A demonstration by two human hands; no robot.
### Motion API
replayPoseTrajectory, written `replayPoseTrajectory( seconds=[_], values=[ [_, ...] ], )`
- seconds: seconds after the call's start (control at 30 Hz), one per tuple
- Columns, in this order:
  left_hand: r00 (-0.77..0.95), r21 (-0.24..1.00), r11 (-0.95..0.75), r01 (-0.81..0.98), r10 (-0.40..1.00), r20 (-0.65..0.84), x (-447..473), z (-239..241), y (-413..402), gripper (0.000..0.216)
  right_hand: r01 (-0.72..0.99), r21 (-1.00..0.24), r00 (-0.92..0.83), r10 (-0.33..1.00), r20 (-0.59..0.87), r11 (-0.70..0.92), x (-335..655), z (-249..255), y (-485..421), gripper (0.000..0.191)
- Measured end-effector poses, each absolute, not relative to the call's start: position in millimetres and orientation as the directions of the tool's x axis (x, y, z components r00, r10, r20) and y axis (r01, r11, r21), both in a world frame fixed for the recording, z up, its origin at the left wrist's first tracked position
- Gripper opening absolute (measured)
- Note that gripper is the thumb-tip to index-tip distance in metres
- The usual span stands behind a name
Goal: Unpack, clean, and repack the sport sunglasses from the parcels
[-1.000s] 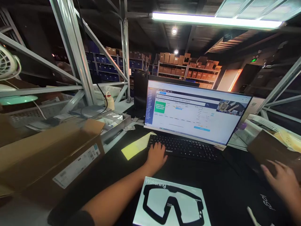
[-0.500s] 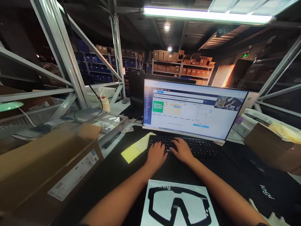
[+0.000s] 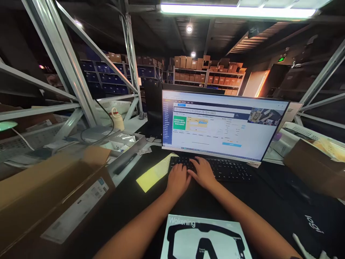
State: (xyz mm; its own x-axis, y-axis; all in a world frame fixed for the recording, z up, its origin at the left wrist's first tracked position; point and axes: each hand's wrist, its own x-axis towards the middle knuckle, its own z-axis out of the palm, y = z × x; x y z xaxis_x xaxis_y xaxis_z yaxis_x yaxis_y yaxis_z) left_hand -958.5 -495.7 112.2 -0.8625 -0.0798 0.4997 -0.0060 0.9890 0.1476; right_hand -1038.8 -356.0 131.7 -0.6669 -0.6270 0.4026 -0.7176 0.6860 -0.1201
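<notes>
A black keyboard (image 3: 229,169) lies in front of a lit monitor (image 3: 210,133). My left hand (image 3: 178,178) rests on its left part, fingers stretched over the keys. Close beside it, my right hand (image 3: 202,172) reaches over the middle keys with its fingers apart, holding nothing. The two thumbs almost meet near the keyboard's front edge. Between my forearms lies a white box (image 3: 205,233) printed with black goggles and the word "Wakening". A yellow sheet of paper (image 3: 153,174) is on the dark mat, left of my left hand, its far end by the keyboard.
An open cardboard box (image 3: 72,201) fills the left side, with a grey tray (image 3: 129,153) behind it. A cream bottle (image 3: 117,120) stands farther back. On the right is another cardboard box (image 3: 312,167) beside a white basket (image 3: 296,129). Metal posts frame the desk.
My right hand has shifted left along the keyboard, closer to my left hand. The camera view has moved slightly, so the goggles box sits lower in the picture.
</notes>
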Motion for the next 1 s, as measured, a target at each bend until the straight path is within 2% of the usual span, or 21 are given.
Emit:
replayPoseTrajectory(
  seconds=[0.23,0.33,0.57,0.77,1.0],
  values=[
    [-0.806,0.187,0.975,-0.122,-0.207,0.555,-962.8,105.7,-500.9,0.066,-0.648,-0.195,-0.736,-0.540,0.409,0.736,-1038.3,130.8,-349.4,0.034],
    [-0.787,0.203,0.966,-0.160,-0.249,0.564,-965.2,105.0,-503.1,0.073,-0.595,-0.227,-0.778,-0.481,0.404,0.771,-1042.4,130.4,-339.0,0.029],
    [-0.806,0.181,0.976,-0.124,-0.205,0.555,-964.4,105.5,-505.6,0.058,-0.564,-0.247,-0.799,-0.444,0.406,0.788,-1044.7,131.1,-333.7,0.029],
    [-0.805,0.177,0.977,-0.115,-0.196,0.560,-964.6,104.5,-506.7,0.057,-0.570,-0.250,-0.795,-0.450,0.407,0.782,-1042.3,128.8,-334.0,0.031],
    [-0.824,0.166,0.982,-0.085,-0.163,0.543,-961.4,108.6,-504.8,0.040,-0.645,-0.260,-0.748,-0.525,0.406,0.718,-1036.5,126.7,-333.8,0.040]
  ],
)
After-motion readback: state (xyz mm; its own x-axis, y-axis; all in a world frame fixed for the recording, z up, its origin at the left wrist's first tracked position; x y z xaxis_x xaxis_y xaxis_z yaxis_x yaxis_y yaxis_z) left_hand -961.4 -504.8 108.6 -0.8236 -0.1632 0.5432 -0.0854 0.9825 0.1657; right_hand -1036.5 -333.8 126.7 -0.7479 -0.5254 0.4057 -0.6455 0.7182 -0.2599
